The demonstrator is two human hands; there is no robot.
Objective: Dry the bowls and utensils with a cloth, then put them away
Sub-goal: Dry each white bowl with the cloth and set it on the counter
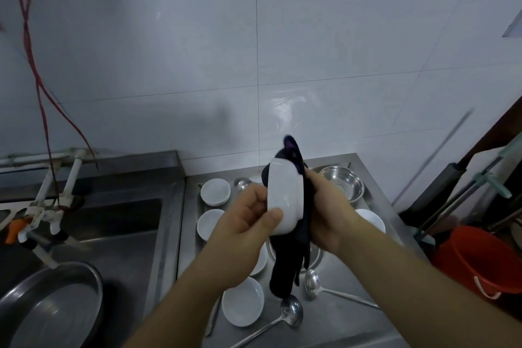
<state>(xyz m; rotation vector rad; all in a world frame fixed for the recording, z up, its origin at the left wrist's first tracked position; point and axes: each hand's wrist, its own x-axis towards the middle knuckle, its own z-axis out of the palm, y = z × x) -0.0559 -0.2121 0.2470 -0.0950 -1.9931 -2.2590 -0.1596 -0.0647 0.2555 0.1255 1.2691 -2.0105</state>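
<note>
My left hand (248, 220) grips a white bowl (285, 195) held on its side above the steel counter, thumb on its lower rim. My right hand (330, 212) presses a dark cloth (291, 257) against the bowl's inner side; the cloth wraps over the top and hangs down below. On the counter lie several white bowls (215, 191) (243, 301), a steel bowl (343, 182) at the back, and two steel ladles (312, 285) (291, 312).
A steel sink (113, 223) with white taps (42, 215) is at the left, with a large steel basin (53, 305) in it. An orange bucket (480, 260) and mop handles stand at the right. White tiled wall behind.
</note>
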